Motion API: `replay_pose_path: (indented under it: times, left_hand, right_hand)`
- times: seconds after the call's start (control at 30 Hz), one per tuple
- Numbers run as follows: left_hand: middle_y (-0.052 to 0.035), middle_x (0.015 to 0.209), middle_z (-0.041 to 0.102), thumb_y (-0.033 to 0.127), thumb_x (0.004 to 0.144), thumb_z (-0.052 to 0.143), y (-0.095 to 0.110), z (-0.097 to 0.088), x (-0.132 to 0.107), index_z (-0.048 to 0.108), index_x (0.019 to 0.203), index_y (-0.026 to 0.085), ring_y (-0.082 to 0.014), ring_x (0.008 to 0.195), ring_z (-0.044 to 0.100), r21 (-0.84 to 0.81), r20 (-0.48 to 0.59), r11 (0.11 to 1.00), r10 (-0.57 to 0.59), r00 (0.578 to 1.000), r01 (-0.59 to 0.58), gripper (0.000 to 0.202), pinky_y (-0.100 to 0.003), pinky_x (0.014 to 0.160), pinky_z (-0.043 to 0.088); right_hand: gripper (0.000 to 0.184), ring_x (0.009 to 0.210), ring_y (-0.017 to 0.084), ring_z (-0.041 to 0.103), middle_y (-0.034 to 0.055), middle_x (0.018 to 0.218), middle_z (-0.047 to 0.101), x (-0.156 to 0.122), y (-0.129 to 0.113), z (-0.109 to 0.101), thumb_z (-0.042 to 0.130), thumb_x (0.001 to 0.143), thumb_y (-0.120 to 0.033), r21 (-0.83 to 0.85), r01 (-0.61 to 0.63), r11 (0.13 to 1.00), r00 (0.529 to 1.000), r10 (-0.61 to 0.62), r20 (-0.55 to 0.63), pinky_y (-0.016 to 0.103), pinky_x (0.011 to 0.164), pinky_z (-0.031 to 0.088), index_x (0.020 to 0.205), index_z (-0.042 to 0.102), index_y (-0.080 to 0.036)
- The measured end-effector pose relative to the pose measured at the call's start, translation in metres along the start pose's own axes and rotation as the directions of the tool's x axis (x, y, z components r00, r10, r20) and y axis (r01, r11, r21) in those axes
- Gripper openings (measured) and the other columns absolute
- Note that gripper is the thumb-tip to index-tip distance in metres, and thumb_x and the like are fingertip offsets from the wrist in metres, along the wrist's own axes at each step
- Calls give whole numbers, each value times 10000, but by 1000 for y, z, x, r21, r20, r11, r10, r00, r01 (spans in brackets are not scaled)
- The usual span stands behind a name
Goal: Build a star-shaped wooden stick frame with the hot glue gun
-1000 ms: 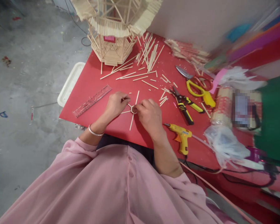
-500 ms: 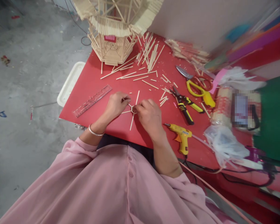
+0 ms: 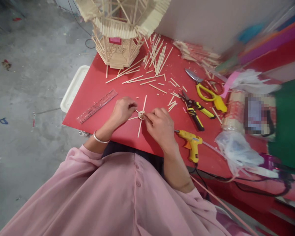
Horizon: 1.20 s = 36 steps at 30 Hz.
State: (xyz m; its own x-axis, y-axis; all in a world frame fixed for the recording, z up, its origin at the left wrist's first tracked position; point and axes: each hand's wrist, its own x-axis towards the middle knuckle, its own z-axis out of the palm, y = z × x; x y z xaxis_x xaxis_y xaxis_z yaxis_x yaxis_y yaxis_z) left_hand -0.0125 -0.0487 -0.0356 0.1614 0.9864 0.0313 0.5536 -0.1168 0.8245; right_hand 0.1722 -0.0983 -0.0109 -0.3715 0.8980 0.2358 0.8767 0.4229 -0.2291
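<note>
A spoked frame of thin wooden sticks [image 3: 139, 127] lies on the red tabletop before me, its sticks radiating from a small ring-like hub. My left hand [image 3: 123, 109], with a bangle at the wrist, pinches the tip of the upper-left spoke between thumb and fingers. At the hub's right side is my right hand [image 3: 161, 124], thumb and forefinger pinched together. Whatever sits between those fingertips is too small to make out. A clear ruler [image 3: 97, 106] lies left of my left hand. The yellow glue gun [image 3: 192, 144] rests right of my right forearm.
A model building of sticks [image 3: 116, 49] stands at the back left. Loose sticks [image 3: 159, 59] are scattered behind my hands. Black-and-yellow cutters [image 3: 193, 113] and yellow-handled scissors [image 3: 205, 93] lie to the right, near a plastic bag [image 3: 237, 150]. The table's front edge runs close to my body.
My right hand has drawn slightly to the right, showing more of the hub. My left hand keeps its pinch on the spoke, almost unmoved.
</note>
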Motion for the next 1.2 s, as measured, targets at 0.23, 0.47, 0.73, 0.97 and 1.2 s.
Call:
replay_pose_path:
  times: [0.23,0.47,0.73,0.97,1.2]
  left_hand:
    - [-61,846,702,152,787,647,-2,2,-1,770,796,176,-181,783,603,65,28,998,25,999,-27,125,-318,785,479]
    - [-67,849,700,151,801,640,-1,2,-1,775,798,173,-187,803,612,83,42,996,7,999,-11,137,-323,802,483]
    - [-73,868,711,168,813,639,0,2,-2,780,792,178,-193,815,618,99,55,995,9,998,-14,143,-329,810,482]
    - [-72,894,716,168,826,631,0,2,-2,786,812,171,-189,829,631,130,77,991,10,997,-20,156,-326,814,485]
    - [-69,906,723,180,832,631,0,3,-3,788,821,178,-187,826,640,165,82,986,16,996,-30,157,-318,792,492]
  right_hand:
    - [307,786,214,464,53,760,563,-6,-6,10,478,982,-265,21,-15,1000,1000,15,-18,347,699,354,1010,780,-217]
    - [310,811,222,487,62,771,582,-8,-5,17,485,962,-238,39,-35,999,999,35,-16,346,715,375,1028,787,-207]
    - [305,819,230,486,67,773,588,-5,-7,16,489,953,-247,50,-55,997,998,55,-16,355,706,366,1017,784,-202]
    - [301,812,219,485,61,769,588,-5,-8,17,488,958,-259,11,-62,998,998,62,-8,339,701,359,985,783,-204]
    - [302,821,223,486,62,772,584,-3,-7,17,488,956,-266,19,-75,997,997,76,-18,341,704,360,994,783,-211]
